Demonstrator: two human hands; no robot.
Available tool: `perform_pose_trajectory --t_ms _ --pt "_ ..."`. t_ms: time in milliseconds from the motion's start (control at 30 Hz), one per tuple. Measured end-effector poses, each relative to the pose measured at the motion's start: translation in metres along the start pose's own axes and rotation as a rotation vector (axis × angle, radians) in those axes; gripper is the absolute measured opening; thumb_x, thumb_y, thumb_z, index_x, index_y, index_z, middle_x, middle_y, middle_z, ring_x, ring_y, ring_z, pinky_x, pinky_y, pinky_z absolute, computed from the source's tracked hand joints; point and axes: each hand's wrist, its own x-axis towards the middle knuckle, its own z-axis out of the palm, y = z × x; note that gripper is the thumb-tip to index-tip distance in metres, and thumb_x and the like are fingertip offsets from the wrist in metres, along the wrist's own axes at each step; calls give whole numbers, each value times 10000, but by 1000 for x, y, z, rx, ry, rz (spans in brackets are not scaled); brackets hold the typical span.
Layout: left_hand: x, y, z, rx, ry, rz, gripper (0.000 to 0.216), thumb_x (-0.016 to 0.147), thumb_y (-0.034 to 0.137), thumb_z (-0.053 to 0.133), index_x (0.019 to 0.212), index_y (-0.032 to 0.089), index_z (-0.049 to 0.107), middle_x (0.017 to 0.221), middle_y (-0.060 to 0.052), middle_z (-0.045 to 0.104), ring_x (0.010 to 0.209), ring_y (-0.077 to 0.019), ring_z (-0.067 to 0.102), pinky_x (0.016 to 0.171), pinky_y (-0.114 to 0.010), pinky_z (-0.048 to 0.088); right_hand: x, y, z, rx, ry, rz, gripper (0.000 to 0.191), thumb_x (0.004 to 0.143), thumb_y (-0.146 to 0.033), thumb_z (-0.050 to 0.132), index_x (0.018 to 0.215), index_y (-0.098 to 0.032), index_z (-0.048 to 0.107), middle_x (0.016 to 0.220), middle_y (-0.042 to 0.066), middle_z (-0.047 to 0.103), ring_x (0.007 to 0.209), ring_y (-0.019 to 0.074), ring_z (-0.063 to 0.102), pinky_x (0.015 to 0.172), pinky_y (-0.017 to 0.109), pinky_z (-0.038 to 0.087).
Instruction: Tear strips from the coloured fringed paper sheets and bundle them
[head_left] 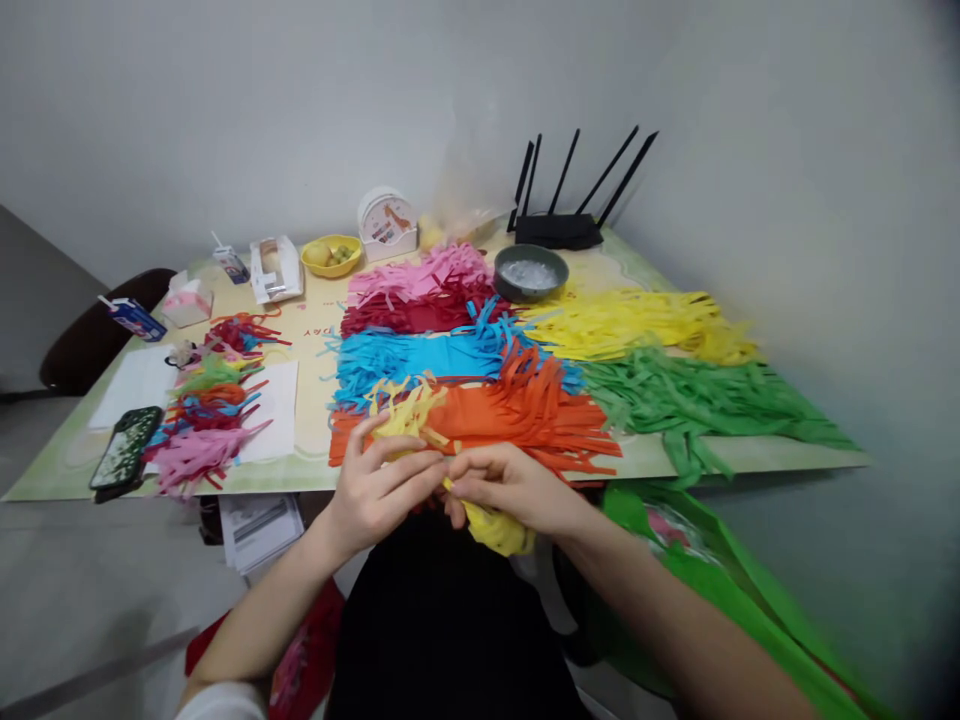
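Two hands (450, 490) grip 1 yellow fringe (491, 525).

Bare forearms; white sleeve edge at left elbow; black garment on lap.

Likely home — router (559, 228), snacks (table (315, 330))

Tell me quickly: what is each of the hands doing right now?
Left hand: closed on yellow paper fringe.
Right hand: closed on the same yellow paper fringe.
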Motion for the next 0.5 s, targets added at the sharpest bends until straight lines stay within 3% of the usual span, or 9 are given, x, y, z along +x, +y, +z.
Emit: perform_pose_trajectory --t_ms 133,267,400,500 --pt "1 7 12 -62 182 -121 249 866 123 583 1036 273 688 935 -12 778 970 -204 686 1085 -494 306 6 12 14 148 128 -66 226 766 -387 750 786 -171 688 602 1 686 543 104 627 574 223 492" --pt "10 18 25 -307 352 -380 166 856 145 621 930 257 720 880 -22 768 917 -201 697 1047 -474 388 12 10 13 104 211 -246 151 800 -338 721 827 -190 708 631 1 692 583 119 643 612 250 516" --pt "25 17 32 -666 330 -635 183 904 220 580 984 241 743 1125 -77 720 1110 -225 641 1010 -418 463 25 -6 6 -89 313 -360 131 866 -327 644 888 -200 663 754 13 701 678 138 679 660 259 539" --pt "41 4 37 -765 339 -682 199 897 261 598 1032 230 741 1235 -95 670 1185 -243 598 1030 -408 456 38 -18 0 -310 427 -446 96 900 -297 591 922 -204 597 862 20 687 746 135 689 686 241 534"
